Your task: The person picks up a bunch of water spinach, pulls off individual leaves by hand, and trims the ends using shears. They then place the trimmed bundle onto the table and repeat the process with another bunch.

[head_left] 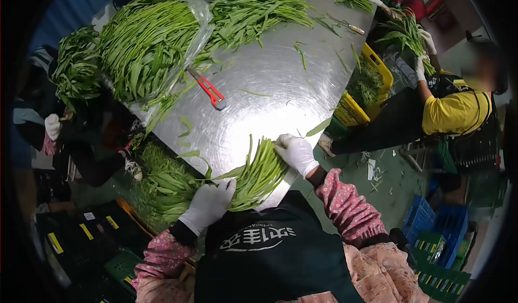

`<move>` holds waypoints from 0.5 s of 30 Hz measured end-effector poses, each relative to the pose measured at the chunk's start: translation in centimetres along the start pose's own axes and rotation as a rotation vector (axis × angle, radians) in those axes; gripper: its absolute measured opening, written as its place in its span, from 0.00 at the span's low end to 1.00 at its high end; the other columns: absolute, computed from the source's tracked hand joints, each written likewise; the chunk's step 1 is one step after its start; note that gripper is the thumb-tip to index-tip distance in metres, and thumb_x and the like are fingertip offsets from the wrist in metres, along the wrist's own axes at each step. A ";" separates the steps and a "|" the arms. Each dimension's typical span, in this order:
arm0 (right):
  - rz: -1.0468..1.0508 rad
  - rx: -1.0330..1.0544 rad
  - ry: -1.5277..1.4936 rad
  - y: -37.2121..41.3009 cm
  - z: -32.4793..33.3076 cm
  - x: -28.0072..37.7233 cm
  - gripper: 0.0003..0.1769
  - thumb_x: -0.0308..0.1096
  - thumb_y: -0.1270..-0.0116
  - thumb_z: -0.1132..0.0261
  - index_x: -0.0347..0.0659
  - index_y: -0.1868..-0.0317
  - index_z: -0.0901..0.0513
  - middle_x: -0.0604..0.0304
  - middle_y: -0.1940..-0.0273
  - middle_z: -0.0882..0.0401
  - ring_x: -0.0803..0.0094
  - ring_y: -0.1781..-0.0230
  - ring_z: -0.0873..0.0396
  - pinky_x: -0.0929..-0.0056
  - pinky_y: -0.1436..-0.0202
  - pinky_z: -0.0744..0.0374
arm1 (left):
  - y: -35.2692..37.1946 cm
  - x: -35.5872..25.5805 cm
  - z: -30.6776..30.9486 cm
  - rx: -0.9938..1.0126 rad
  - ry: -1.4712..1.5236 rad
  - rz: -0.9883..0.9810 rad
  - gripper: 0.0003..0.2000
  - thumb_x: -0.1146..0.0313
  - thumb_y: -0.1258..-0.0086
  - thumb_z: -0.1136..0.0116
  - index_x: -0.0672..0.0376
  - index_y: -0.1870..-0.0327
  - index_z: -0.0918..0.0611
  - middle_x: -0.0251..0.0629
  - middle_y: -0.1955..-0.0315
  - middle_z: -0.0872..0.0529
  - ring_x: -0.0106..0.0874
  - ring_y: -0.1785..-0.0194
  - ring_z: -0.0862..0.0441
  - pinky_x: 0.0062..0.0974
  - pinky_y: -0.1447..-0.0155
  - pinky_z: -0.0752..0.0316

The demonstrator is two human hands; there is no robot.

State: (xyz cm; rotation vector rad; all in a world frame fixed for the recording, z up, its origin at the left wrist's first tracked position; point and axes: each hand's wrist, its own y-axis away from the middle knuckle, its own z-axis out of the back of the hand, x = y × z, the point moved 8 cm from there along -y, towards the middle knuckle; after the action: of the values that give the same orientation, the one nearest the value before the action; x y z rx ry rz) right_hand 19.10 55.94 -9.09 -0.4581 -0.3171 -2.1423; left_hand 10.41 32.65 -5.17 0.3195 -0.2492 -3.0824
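A loose bunch of long-stemmed leafy greens [264, 168], with the look of water spinach, lies at the near corner of the metal table. My left hand [211, 201], white-gloved, is at the leafy side of the bunch, thumb and fingers pinched on a leafy stem. At the bunch's right edge, near the stem ends, my gloved right hand [295, 152] has its fingers curled against the stems. A single leaf [319, 127] lies just beyond it. Red-handled scissors [209, 90] rest farther up the table, blades toward the big pile of greens [148, 44].
Clear plastic sheeting [202, 19] lies over part of the pile. A knife [350, 26] is near the far right edge. Yellow crates [353, 109] stand right of the metal table [270, 82]. A co-worker in yellow [456, 111] holds greens. More greens [162, 181] lie below the left edge.
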 end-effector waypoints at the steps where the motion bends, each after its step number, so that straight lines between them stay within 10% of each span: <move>1: 0.033 -0.052 0.047 -0.1 0.2 0.0 0.10 0.41 0.36 0.35 0.44 0.64 0.18 0.47 0.66 0.17 0.48 0.66 0.17 0.54 0.60 0.20 | 0.1 0.1 0.2 -0.030 0.024 -0.005 0.25 0.69 0.36 0.50 0.66 0.37 0.25 0.43 0.56 0.17 0.41 0.71 0.18 0.38 0.66 0.23; 4: 0.040 -0.286 0.504 -0.3 1.0 -1.7 0.07 0.36 0.40 0.37 0.43 0.68 0.18 0.53 0.71 0.16 0.56 0.73 0.16 0.59 0.73 0.20 | 0.1 0.0 0.6 -0.091 0.092 -0.020 0.23 0.71 0.36 0.51 0.69 0.40 0.23 0.45 0.59 0.17 0.41 0.72 0.19 0.37 0.67 0.25; 6: -0.222 -0.070 0.498 -0.3 2.9 -4.6 0.05 0.34 0.41 0.38 0.44 0.66 0.18 0.53 0.66 0.16 0.59 0.72 0.16 0.58 0.68 0.18 | 0.2 -0.1 0.9 -0.097 0.130 -0.007 0.20 0.72 0.35 0.52 0.70 0.43 0.22 0.46 0.65 0.18 0.40 0.72 0.19 0.37 0.68 0.26; 9: -0.016 -0.189 0.541 0.4 5.6 -3.5 0.11 0.37 0.38 0.36 0.47 0.56 0.17 0.48 0.47 0.19 0.53 0.52 0.20 0.52 0.54 0.24 | 0.0 0.0 1.0 -0.140 0.122 -0.024 0.21 0.72 0.35 0.53 0.71 0.43 0.22 0.46 0.69 0.19 0.40 0.75 0.21 0.38 0.70 0.28; 15: 0.666 0.148 -0.188 3.0 3.1 8.4 0.17 0.35 0.43 0.28 0.45 0.52 0.13 0.55 0.48 0.19 0.55 0.45 0.24 0.60 0.40 0.25 | -0.4 0.1 1.8 -0.116 0.091 -0.049 0.24 0.72 0.37 0.52 0.70 0.39 0.23 0.43 0.71 0.20 0.39 0.74 0.21 0.36 0.69 0.28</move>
State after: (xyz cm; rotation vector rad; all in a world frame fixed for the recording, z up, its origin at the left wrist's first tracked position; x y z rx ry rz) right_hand 17.69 49.34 -2.47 -0.5840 -0.3643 -1.4227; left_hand 9.97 33.34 -3.52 0.4663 -0.0609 -3.1034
